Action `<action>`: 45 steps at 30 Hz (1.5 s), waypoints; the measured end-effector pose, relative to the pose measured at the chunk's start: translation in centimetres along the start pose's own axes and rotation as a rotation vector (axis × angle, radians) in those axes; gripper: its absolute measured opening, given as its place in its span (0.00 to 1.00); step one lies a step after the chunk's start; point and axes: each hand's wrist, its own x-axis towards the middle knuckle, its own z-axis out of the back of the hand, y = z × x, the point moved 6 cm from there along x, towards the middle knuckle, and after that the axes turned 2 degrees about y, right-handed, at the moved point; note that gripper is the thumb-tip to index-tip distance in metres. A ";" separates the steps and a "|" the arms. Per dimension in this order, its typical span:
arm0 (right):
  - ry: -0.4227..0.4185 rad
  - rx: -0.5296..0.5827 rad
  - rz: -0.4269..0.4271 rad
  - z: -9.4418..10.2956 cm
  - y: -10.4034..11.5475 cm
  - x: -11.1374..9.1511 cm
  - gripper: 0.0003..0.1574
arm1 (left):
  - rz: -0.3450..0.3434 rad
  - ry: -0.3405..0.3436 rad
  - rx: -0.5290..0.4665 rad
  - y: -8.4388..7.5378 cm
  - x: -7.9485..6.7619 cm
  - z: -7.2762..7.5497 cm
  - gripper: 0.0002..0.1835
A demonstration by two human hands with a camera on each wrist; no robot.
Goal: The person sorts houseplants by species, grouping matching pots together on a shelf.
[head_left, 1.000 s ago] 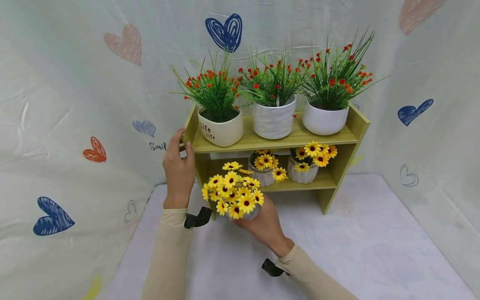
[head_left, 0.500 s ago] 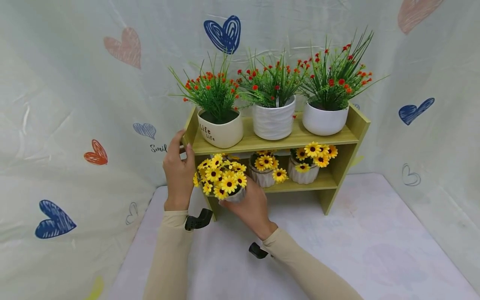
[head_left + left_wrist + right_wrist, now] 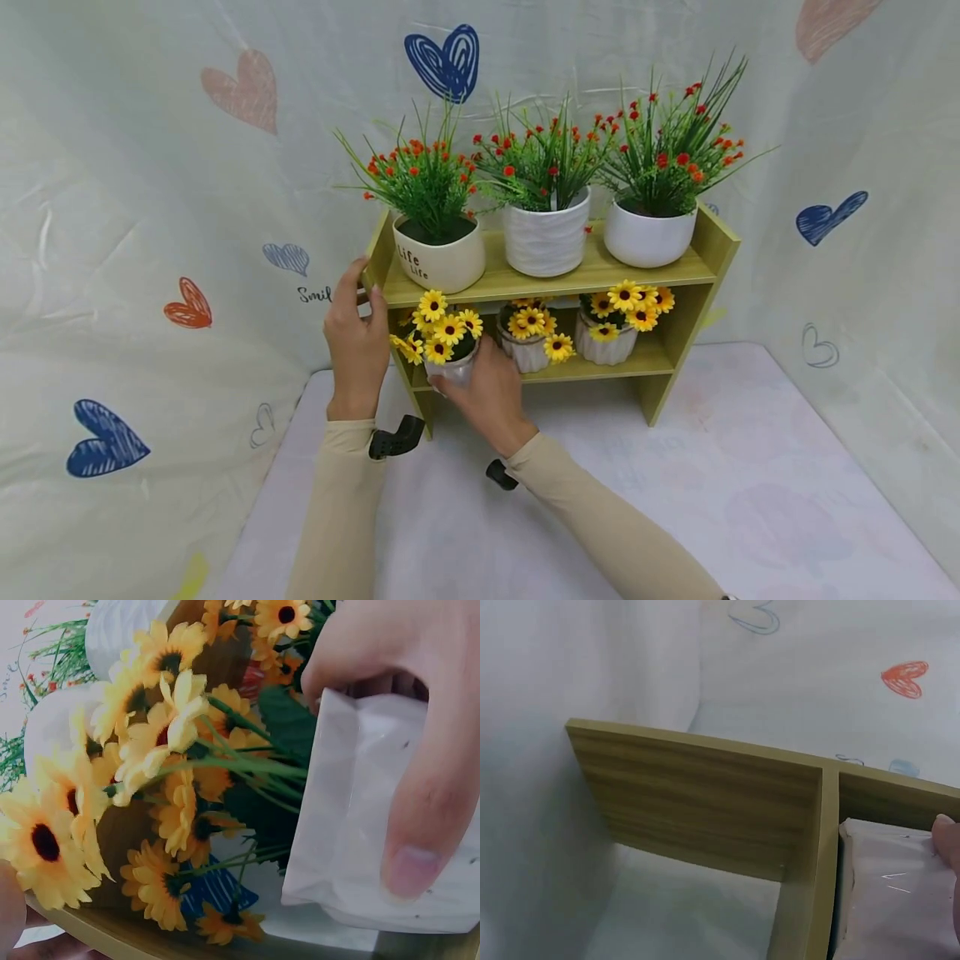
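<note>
My right hand (image 3: 491, 400) grips a small whitish flower pot (image 3: 450, 369) of yellow daisy-like flowers at the left end of the shelf's lower tier. In the left wrist view, the right thumb lies along the pale pot (image 3: 337, 825), its yellow flowers (image 3: 180, 735) pointing left. The right wrist view has the pot (image 3: 892, 892) inside the shelf's compartment, a thumb at its edge. Whether its base touches the board is hard to see. My left hand (image 3: 356, 350) holds the left side panel of the wooden shelf (image 3: 555, 289), thumb at the front.
Two more yellow-flowered pots, a middle one (image 3: 525, 350) and a right one (image 3: 606, 340), stand on the lower tier. Above are a cream "Life" pot (image 3: 441, 262), a ribbed white pot (image 3: 546, 242) and a smooth white pot (image 3: 650, 237). Heart-printed cloth (image 3: 135, 208) hangs behind.
My right hand has carried the yellow-flowered pot from in front of the shelf up and left into the lower tier. The left hand has stayed on the side panel.
</note>
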 end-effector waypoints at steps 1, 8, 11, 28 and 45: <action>-0.011 -0.025 0.012 0.0 0.1 0.1 0.52 | 0.000 -0.001 0.000 0.0 0.0 0.0 0.21; -0.082 -0.198 0.097 -0.1 1.1 0.7 0.50 | -0.009 -0.012 -0.003 0.0 0.0 0.0 0.21; -0.095 -0.257 0.104 -0.2 1.3 1.0 0.50 | -0.007 -0.013 -0.003 -0.1 0.1 0.1 0.21; 0.024 -0.198 0.056 -0.6 0.6 1.0 0.60 | 0.003 -0.011 -0.021 0.2 0.1 -0.2 0.21; 0.049 -0.070 0.121 3.4 -4.7 -10.6 0.56 | -0.001 0.062 -0.019 0.0 0.0 0.2 0.22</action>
